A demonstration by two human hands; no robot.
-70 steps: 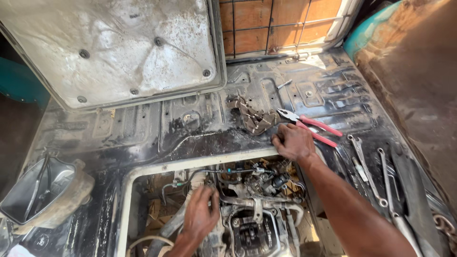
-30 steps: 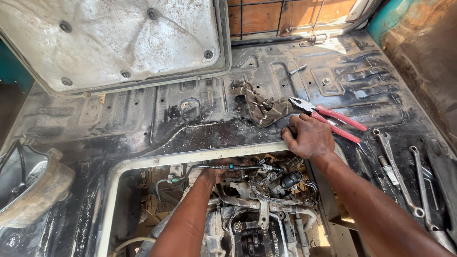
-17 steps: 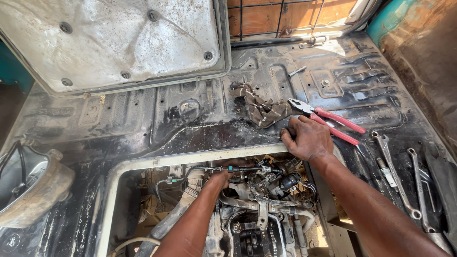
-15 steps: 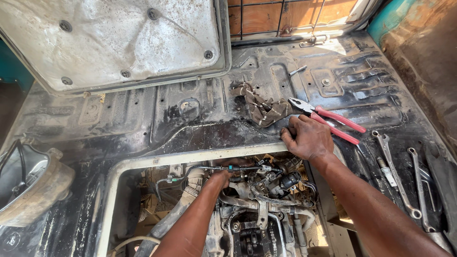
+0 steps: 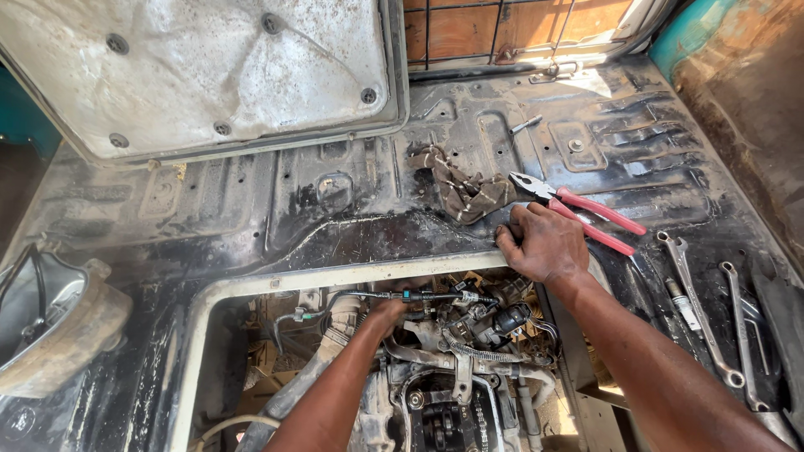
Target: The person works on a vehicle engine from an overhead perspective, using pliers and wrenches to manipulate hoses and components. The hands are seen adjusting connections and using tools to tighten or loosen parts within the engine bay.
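Your right hand rests knuckles-up on the opening's far rim, fingers curled together, just near the red-handled pliers. Your left hand reaches down among the engine hoses; I cannot tell its finger pose.

Rag, spanners, raised hatch lid, rt window grille

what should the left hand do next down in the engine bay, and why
Probably keep feeling along the thin pipe. The left hand is tucked under it among the engine parts, fingers hidden, while the right hand only braces on the opening's rim.
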